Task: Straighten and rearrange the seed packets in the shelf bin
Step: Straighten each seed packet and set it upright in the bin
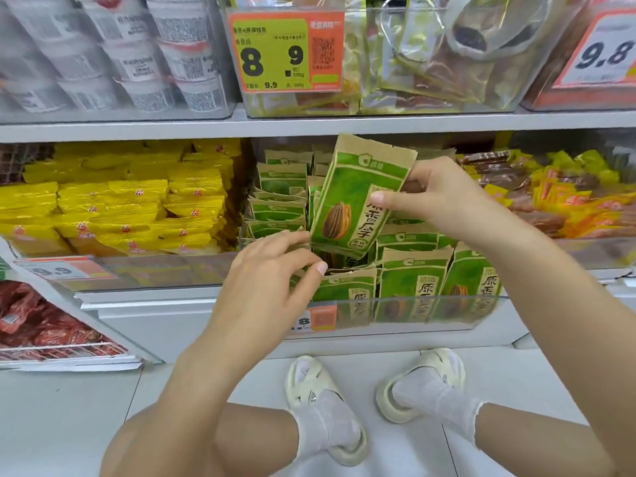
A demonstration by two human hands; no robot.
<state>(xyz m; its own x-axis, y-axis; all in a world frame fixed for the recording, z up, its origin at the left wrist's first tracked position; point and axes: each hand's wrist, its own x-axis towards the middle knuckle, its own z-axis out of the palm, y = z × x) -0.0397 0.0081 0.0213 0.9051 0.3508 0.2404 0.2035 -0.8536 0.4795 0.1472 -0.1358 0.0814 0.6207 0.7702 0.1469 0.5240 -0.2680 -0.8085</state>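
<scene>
Clear shelf bin (406, 313) on the lower shelf, filled with green seed packets (413, 287), front row upright, back rows leaning. One lifted packet (354, 197) tilted above the middle, pinched by the right hand (444, 197), probably to free a slot. Left hand (275, 270), fingers loosely curled, parted the packets below; firm hold unclear.

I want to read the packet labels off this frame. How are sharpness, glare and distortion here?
Head view: the lifted seed packet in the right hand is sharp and evenly lit; the left hand is slightly soft; the clear bin front reflects and veils the front packets; the white cups upper left are blurred; wide-angle bends the shelf edge.
</scene>
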